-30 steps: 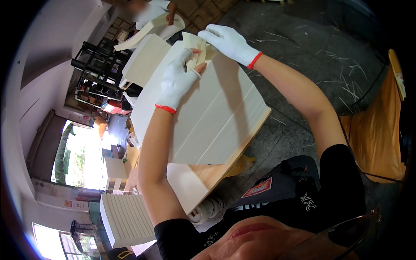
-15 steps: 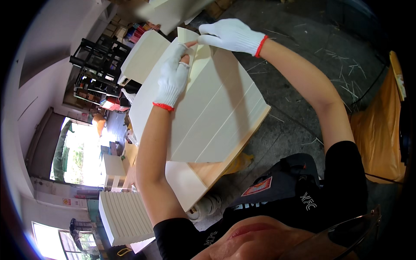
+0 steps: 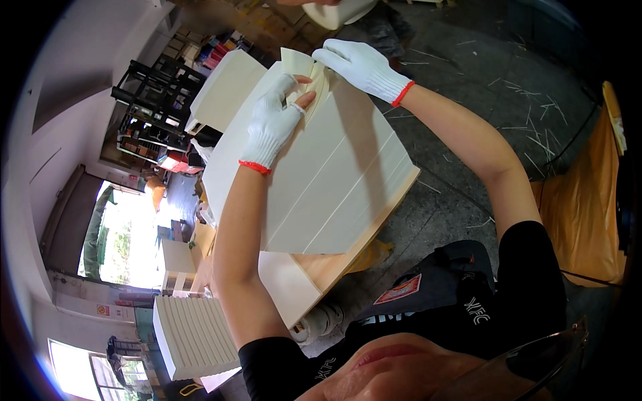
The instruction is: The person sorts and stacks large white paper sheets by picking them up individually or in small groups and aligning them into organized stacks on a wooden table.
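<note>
A large white cardboard sheet (image 3: 321, 180) with straight crease lines lies on the wooden board in front of me. At its far edge a cream strip (image 3: 296, 61) stands up, bent and partly peeled away from the surface. My right hand (image 3: 364, 70), in a white knit glove with red cuff, pinches the strip's end at the far right. My left hand (image 3: 273, 123), in a like glove with bare thumb and fingertip, rests on the sheet left of the strip. Its thumb and index finger are apart, close beside the strip's folded part.
A pale wooden table edge (image 3: 354, 264) runs under the sheet. Beyond stands another white stack (image 3: 227, 87); a ribbed white stack (image 3: 197, 334) is at the lower left. Thin scraps (image 3: 535, 123) litter the grey floor. An orange-brown cover (image 3: 582, 207) hangs at right. Another person's legs (image 3: 384, 30) show at top.
The strip's end has curled and lifted more. My right hand has shifted slightly right and down; my left thumb has spread from the index finger. The person at the top has moved with a white piece.
</note>
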The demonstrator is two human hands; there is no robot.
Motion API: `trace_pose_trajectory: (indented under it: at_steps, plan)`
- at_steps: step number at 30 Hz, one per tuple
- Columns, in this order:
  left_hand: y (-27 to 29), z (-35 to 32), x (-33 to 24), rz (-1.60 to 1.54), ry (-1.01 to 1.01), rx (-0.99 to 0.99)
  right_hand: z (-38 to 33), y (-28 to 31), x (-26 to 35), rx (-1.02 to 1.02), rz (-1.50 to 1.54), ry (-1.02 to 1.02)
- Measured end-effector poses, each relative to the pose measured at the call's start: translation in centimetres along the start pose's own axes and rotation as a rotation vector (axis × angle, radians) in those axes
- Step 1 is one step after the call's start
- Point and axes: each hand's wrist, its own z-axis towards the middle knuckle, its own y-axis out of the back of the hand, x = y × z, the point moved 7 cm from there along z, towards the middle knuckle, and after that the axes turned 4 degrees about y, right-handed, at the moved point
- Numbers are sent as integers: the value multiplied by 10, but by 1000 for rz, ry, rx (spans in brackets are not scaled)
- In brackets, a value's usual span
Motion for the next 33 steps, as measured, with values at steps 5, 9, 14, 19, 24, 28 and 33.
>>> trace_pose_trajectory:
  at_steps: [5,9,14,19,24,28,33]
  plan:
    - [1,2,1,-37,-36,-27,1,1,2,58,21,-90]
    - [4,0,1,-81,-107,-111,2,-1,2,45,13,-84]
    - [-5,-4,-2,-101,231,100,-1,-3,-7,-5,35,-72]
    - [-2,6,9,48,-125,-44,2,-5,-5,-25,47,-62]
    - [-2,0,-3,-2,-2,-1,1,-3,-5,-20,57,-64]
    - [3,-1,-2,-19,-49,-99,0,1,2,34,40,-114]
    - [-1,2,1,47,-60,-2,0,-3,-3,-38,82,-63]
